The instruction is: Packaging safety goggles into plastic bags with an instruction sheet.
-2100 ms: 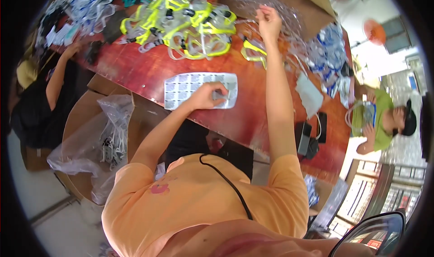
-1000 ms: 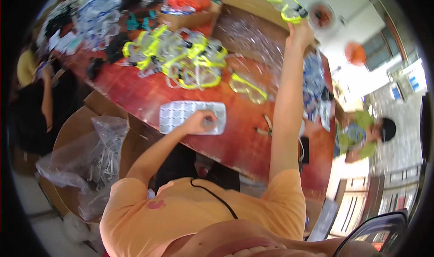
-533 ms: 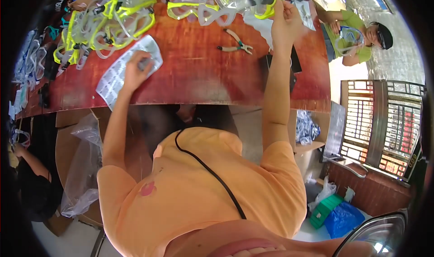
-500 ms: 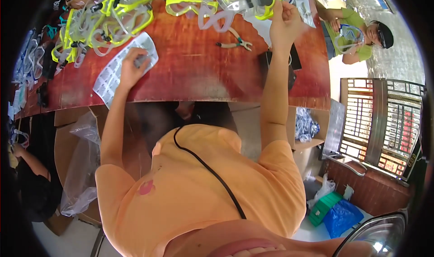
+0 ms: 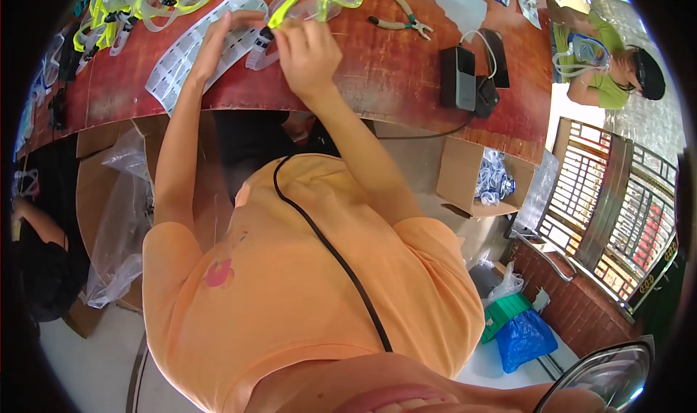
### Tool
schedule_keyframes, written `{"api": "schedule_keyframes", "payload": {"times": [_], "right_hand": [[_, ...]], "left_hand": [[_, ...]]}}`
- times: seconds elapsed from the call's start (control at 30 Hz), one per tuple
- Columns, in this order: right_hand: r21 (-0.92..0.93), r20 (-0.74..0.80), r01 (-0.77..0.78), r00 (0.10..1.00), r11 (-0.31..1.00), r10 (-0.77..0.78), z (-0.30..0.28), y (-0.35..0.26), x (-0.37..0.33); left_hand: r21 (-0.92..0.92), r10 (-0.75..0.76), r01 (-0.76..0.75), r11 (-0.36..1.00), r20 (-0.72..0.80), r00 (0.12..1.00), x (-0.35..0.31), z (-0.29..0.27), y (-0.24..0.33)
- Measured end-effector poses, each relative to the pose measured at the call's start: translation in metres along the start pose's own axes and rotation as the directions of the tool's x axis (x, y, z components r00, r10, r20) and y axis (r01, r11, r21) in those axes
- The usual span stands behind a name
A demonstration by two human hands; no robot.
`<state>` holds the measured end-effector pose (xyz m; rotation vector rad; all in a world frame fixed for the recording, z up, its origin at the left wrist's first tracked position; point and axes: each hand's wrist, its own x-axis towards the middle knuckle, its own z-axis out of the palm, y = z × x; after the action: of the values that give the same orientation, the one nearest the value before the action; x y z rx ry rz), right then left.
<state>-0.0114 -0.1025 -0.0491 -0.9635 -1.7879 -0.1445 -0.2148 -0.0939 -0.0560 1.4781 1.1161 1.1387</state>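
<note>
A diving mask [image 5: 321, 3] with a neon-yellow frame and clear skirt is tilted up over the red table. My right hand [image 5: 308, 59] is closed on its near left corner, by the black buckle, and the clear strap hangs beside the fingers. My left hand [image 5: 212, 48] lies over a white sheet [image 5: 174, 72] printed with rows of small grey labels. Its fingers stretch toward the mask's buckle; whether a label is on the fingertips is too small to tell.
Several yellow masks [image 5: 120, 10] are heaped at the far left. Pliers [image 5: 404, 17] and a dark power bank [image 5: 458, 78] with a white cable lie to the right. A box of clear-and-blue masks [image 5: 496, 177] sits below the table. A co-worker [image 5: 606, 68] holds a blue mask.
My right hand has come left and nearer, bringing a yellow mask from the table's far side to beside the label sheet. My left fingers have straightened toward it. The view has shifted.
</note>
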Motion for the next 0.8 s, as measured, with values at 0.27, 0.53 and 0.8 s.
{"api": "schedule_keyframes", "payload": {"times": [0.27, 0.53, 0.8], "right_hand": [[0.053, 0.082, 0.018, 0.996, 0.998, -0.022, 0.024, 0.005, 0.001], [0.695, 0.167, -0.479, 0.833, 0.536, 0.528, 0.002, 0.012, -0.005], [0.739, 0.586, -0.644, 0.471, -0.197, 0.659, 0.015, 0.013, 0.054]], "left_hand": [[0.187, -0.002, 0.042, 0.981, -0.211, 0.978, 0.026, 0.030, 0.019], [-0.070, -0.302, 0.299, 0.952, -0.383, 0.873, 0.060, 0.035, 0.006], [-0.694, -0.457, 0.048, 0.718, -0.419, 0.784, 0.062, 0.001, 0.009]]}}
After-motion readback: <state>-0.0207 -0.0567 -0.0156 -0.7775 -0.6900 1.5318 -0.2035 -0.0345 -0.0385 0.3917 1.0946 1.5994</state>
